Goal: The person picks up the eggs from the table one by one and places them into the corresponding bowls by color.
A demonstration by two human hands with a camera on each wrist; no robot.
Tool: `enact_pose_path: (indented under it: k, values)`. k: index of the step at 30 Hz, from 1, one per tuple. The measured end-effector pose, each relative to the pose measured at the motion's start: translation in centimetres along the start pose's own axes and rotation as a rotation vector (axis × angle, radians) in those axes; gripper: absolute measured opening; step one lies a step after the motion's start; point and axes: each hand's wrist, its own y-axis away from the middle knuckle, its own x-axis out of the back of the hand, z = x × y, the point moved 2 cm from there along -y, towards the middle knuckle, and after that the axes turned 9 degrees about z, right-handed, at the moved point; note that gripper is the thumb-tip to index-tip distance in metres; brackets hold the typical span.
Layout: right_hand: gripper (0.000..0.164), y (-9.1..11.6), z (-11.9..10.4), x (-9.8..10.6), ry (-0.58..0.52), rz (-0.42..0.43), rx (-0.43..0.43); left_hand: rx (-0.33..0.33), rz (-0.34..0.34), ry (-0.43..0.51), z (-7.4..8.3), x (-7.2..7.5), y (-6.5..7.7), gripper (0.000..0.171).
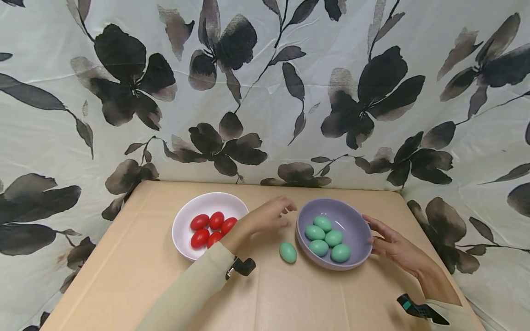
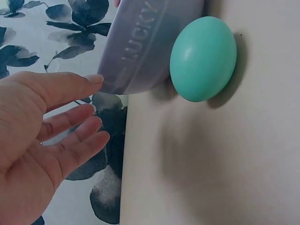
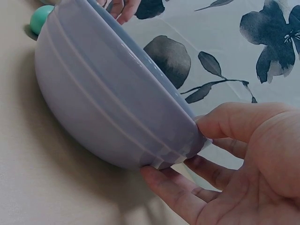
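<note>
My left hand (image 1: pixel 269 216) hovers over the table between two bowls, its fingers loosely extended and holding nothing. Its fingertips are close to the left rim of a purple bowl (image 1: pixel 358 230); contact is unclear. A single green egg (image 1: pixel 287 253) lies on the table below that hand, beside the bowl. In the left wrist view, the egg (image 2: pixel 203 59) sits near the bowl's wall (image 2: pixel 140 47), which bears raised letters reading LUCKY. Several green eggs (image 1: pixel 333 238) rest inside the purple bowl. My right hand (image 1: pixel 393 246) touches the bowl's right side with its fingertips; the right wrist view shows them against the outer wall (image 3: pixel 108 93).
To the left, a white bowl (image 1: pixel 182 225) holds several red eggs (image 1: pixel 200 222), partly hidden by my left forearm. Both bowls stand on a tan table (image 1: pixel 298 299). A floral cloth (image 1: pixel 265 92) hangs behind the table's far edge. Each wrist wears a black strap (image 1: pixel 422 310).
</note>
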Motion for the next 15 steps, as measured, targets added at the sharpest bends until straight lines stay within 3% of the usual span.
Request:
enact_pose_path:
  k: [15]
  values:
    - [0.07, 0.01, 0.19, 0.02, -0.008, -0.013, 0.013, 0.028, -0.108, -0.009, 0.14, -0.75, 0.72, 0.033]
